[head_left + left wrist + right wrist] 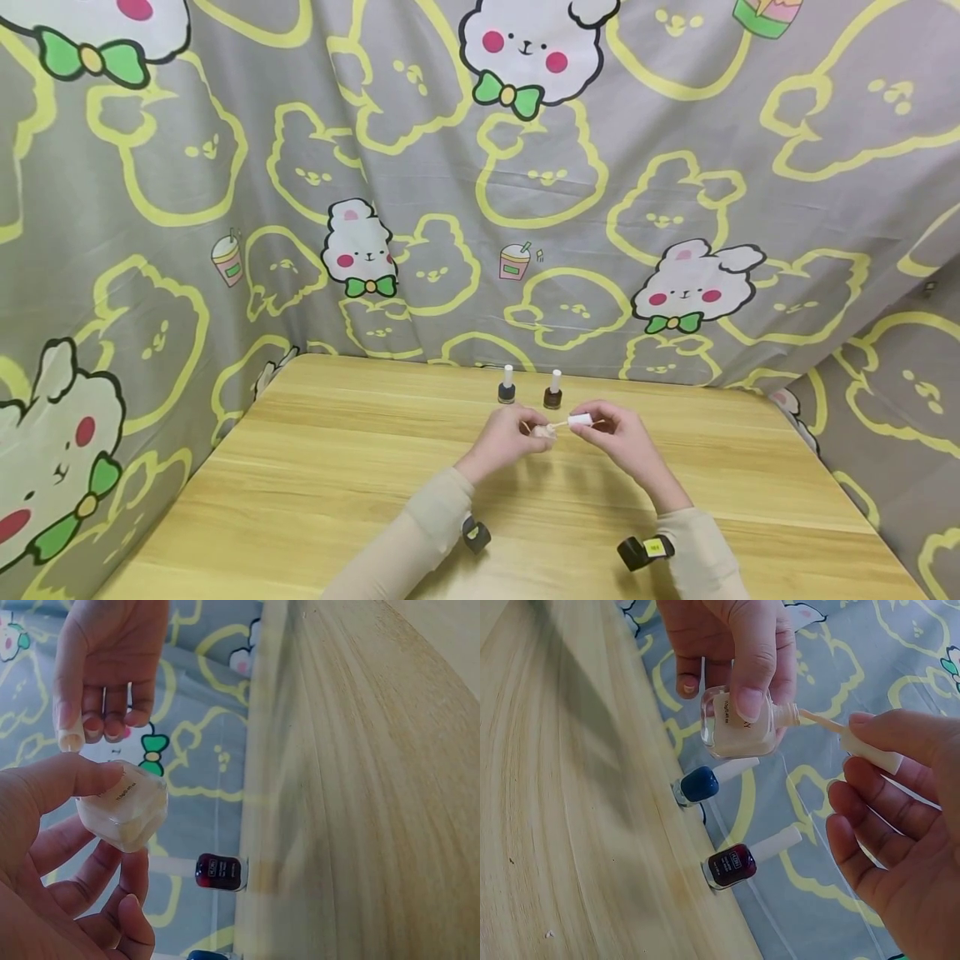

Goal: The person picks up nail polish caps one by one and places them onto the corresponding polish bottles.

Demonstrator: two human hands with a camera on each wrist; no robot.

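Note:
My left hand (512,435) grips a small clear nail polish bottle (742,733) of pale cream polish, thumb across its label. The bottle is tilted, its neck toward my right hand (617,431). Between thumb and fingertips the right hand pinches a white brush cap (871,753). Its cream-coated brush (821,721) reaches to the bottle's mouth, and the tip is hidden there in the right wrist view. Beyond the hands stand a dark blue nail polish bottle (507,392) and a dark red nail polish bottle (552,396), both upright with white caps on.
The wood-grain table (337,467) spreads under both forearms. A grey curtain (442,183) with yellow outlines and white cartoon animals hangs along its back edge and sides. Black wrist cameras (636,552) are strapped at the cream sleeves.

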